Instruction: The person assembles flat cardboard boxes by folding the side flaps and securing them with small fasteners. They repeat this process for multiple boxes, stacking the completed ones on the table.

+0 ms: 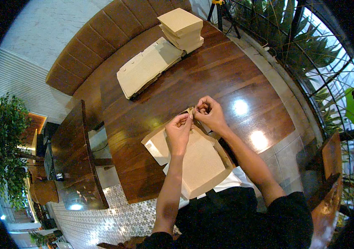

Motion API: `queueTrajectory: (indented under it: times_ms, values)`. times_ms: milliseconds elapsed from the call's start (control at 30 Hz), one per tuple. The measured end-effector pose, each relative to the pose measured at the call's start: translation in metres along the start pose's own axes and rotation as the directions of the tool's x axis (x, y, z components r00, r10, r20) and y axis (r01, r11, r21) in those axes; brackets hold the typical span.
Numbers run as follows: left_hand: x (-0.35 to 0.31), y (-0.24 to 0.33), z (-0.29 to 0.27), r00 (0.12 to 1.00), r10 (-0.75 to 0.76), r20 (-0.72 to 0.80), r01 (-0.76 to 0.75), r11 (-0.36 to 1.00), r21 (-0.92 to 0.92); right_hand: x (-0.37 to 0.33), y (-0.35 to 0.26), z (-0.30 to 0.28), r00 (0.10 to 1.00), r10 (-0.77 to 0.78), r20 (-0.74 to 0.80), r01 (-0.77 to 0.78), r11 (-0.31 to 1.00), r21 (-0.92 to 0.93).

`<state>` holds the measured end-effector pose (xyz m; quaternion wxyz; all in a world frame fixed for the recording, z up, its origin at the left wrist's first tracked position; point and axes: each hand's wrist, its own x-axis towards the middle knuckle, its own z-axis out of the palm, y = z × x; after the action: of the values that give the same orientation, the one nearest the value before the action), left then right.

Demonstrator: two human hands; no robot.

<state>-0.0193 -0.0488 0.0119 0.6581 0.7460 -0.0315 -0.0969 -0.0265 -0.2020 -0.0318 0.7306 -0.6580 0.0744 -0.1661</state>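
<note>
A brown cardboard box (206, 162), partly folded up, lies at the table's near edge against my lap, with its flaps and side walls raised. My left hand (179, 130) reaches across it, thumb and fingers pinching a small folded tab (190, 111) at its far edge. Right beside that tab, my right hand (211, 115) is closed in a pinch at the same edge. Whatever sits between the right fingertips is too small to make out. Part of the box's left flap is hidden behind my left hand and forearm.
On the dark wooden table (210, 83) lies a pile of flat cardboard blanks (148, 66), with a stack of folded boxes (181, 29) behind it. A curved brown bench (98, 45) runs along the far side. Another table (75, 162) stands at left, and a wooden chair (330, 166) at right.
</note>
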Motion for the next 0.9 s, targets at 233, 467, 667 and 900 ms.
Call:
queueTrajectory:
  times_ms: [233, 467, 667, 900]
  values:
    - [-0.0025, 0.0065, 0.0013, 1.000, 0.015, -0.003, -0.015, 1.000, -0.006, 0.0005, -0.0036, 0.0007, 0.999, -0.047, -0.011, 0.047, 0.999, 0.019]
    - [-0.0002, 0.0026, 0.0011, 1.000, 0.016, -0.024, -0.017, 0.999, -0.028, 0.0021, -0.0027, -0.0027, 0.999, -0.017, 0.042, 0.012, 0.994, 0.113]
    - [0.0014, 0.0004, 0.0002, 0.999, 0.037, -0.023, -0.037, 0.999, -0.023, 0.0019, -0.0054, -0.0037, 0.998, -0.001, 0.064, -0.007, 0.993, 0.115]
    - [0.0011, 0.0009, 0.0002, 1.000, 0.005, -0.022, -0.006, 1.000, -0.029, 0.0024, -0.0022, -0.0039, 0.998, 0.003, 0.066, -0.012, 0.991, 0.136]
